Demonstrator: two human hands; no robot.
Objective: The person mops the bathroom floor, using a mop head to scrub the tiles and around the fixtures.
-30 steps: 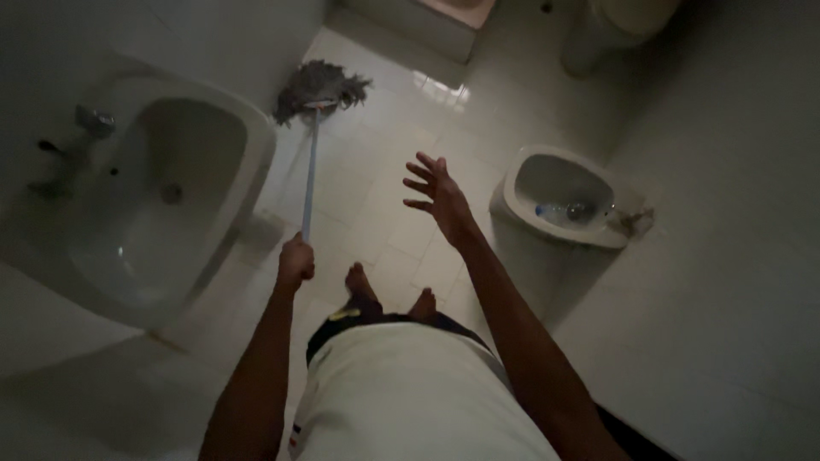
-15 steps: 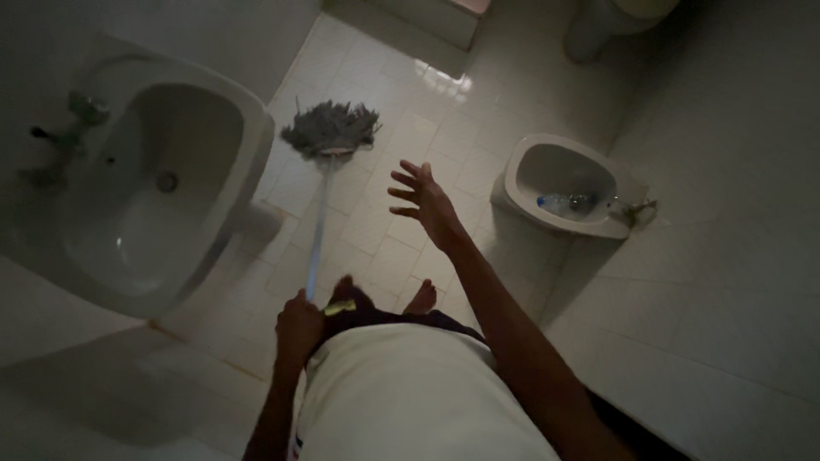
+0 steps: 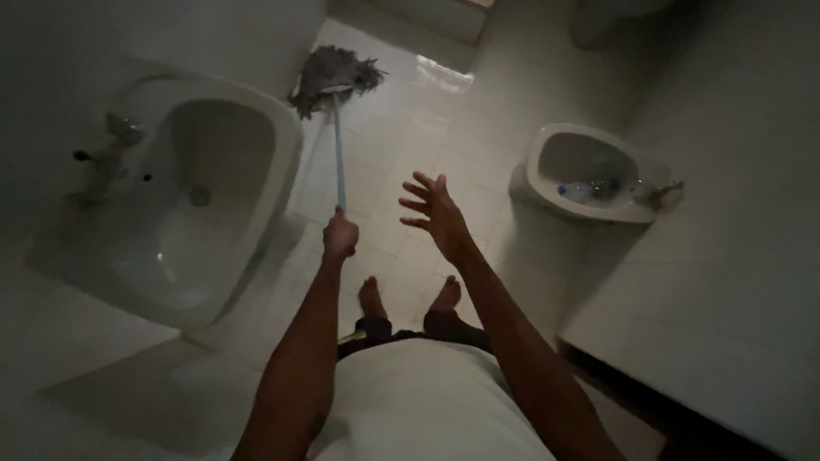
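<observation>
Dim light; detail poor. Toilet at top right of frame cut off, barely readable. Left hand (image 3: pixel 340 236), centre frame, grip closed round the mop handle (image 3: pixel 338 149). Mop head (image 3: pixel 335 72) lies on the tiled floor (image 3: pixel 444 111) at upper centre, just beside the washbasin (image 3: pixel 184 201) rim at left. Right hand (image 3: pixel 437 212) spread wide, holding nothing, over open floor. Bidet (image 3: pixel 589 171) at right, something unclear inside. Bare feet below the hands.
</observation>
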